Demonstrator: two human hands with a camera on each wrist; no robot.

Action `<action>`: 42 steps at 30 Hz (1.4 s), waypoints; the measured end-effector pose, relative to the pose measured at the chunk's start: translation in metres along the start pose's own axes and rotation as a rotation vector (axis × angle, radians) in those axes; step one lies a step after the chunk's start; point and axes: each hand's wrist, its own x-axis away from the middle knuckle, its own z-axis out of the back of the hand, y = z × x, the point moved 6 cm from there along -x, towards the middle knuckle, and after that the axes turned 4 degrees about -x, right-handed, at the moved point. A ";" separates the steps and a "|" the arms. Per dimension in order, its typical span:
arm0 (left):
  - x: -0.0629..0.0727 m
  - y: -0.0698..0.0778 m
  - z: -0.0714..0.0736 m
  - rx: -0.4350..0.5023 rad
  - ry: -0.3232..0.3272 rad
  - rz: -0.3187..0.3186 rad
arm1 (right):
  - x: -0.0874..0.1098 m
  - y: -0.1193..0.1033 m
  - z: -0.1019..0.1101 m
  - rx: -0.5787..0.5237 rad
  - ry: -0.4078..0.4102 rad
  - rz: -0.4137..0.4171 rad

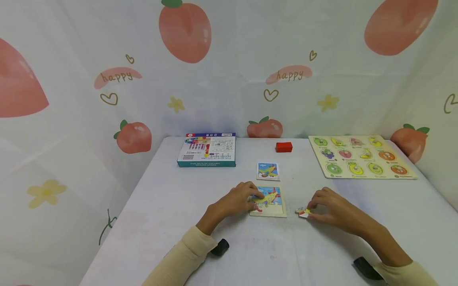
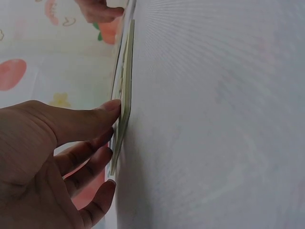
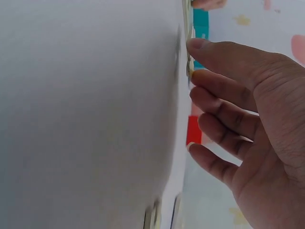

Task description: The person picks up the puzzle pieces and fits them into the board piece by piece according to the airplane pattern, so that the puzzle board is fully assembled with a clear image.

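Note:
A wooden tray puzzle [image 1: 278, 211] with an airplane picture lies on the table, its lower left part showing bare wood and a red-and-white patch. My left hand [image 1: 240, 200] rests on its left side, thumb and fingertips touching the surface; the left wrist view shows the thumb [image 2: 110, 106] against the tray's edge. To the right of the tray, my right hand [image 1: 327, 206] pinches a small puzzle piece [image 1: 304, 214] coloured yellow, red and white, just over the tabletop. Behind the tray lies a square card [image 1: 268, 171] with a similar airplane picture.
A boxed set [image 1: 206, 153] with a teal edge lies at the back left. A red block [image 1: 284, 147] sits at the back middle. At the back right is a fruit puzzle board [image 1: 361, 157]. A printed cloth [image 1: 222, 91] hangs behind the white table [image 1: 257, 254].

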 end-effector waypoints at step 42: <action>-0.002 -0.002 0.000 0.018 -0.002 0.001 | -0.080 -0.051 -0.042 -0.012 -0.165 0.081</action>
